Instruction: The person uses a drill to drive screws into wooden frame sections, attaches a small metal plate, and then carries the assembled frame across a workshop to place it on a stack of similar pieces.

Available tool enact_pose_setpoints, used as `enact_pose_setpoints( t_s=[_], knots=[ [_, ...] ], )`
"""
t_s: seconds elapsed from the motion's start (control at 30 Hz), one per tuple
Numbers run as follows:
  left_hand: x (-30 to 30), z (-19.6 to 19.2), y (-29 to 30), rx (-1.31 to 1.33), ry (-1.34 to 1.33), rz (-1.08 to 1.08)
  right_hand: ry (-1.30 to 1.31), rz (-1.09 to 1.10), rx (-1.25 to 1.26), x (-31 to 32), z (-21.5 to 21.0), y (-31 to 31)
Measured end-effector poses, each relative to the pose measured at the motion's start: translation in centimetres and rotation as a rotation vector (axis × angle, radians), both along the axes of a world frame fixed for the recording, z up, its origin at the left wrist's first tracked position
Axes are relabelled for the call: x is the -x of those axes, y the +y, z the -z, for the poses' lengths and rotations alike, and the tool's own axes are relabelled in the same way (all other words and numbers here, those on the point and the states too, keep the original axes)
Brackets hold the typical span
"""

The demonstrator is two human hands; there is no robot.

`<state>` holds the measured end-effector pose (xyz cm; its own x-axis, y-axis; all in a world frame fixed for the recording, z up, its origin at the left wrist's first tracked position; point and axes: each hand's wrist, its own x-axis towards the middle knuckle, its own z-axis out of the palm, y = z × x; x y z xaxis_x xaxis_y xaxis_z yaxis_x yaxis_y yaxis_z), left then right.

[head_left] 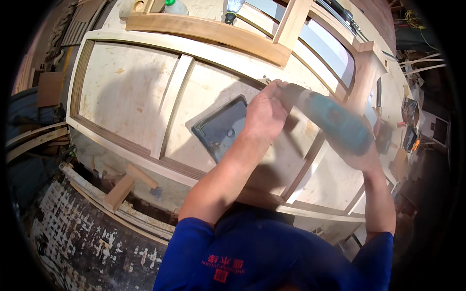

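R hand (363,159) clamped on teal-and-black power drill (335,120), right of ctr; L hand (266,112) bunched at its blurred nose, hold unclear. Best kept square to pale, ladder-shaped wooden frame (173,104), pressure steady.

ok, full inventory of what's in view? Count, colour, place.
power drill: one, teal and dark, right of centre, motion-blurred
large wooden frame: one, pale, beneath the arms
rectangular tray: one, dark grey, within the frame's outline
curved wooden rail: one, light brown, top centre
scraper: one, dark handle, top centre
bottle: one, whitish, green cap, top
wood blocks: two, light brown, lower left
cable: bundle, yellow, upper right
rim clutter: too dark to count
shirt: one, blue, bottom
left hand: one, bare, at drill's front
right hand: one, bare, gripping drill
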<state>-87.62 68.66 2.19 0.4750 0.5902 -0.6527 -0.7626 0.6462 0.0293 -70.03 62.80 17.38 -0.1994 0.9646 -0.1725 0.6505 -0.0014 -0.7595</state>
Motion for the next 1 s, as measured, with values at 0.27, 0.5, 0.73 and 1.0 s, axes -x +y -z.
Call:
enact_pose_setpoints(
  t_s=[0.27,0.5,0.73,1.0],
  knots=[
    [-0.1,0.0,1.8,0.113,-0.143,-0.047,-0.129,-0.009,0.152,1.5,-3.5,5.9],
    [-2.0,3.9,0.2,0.065,-0.153,-0.069,-0.126,0.027,0.285,3.6,-5.1,7.8],
    [-0.7,5.0,-0.1,0.045,-0.219,-0.025,-0.111,0.013,0.297,4.9,-5.3,8.0],
    [-1.0,8.4,0.9,0.011,-0.122,-0.074,-0.150,-0.123,0.265,4.3,-4.3,9.6]
  ],
)
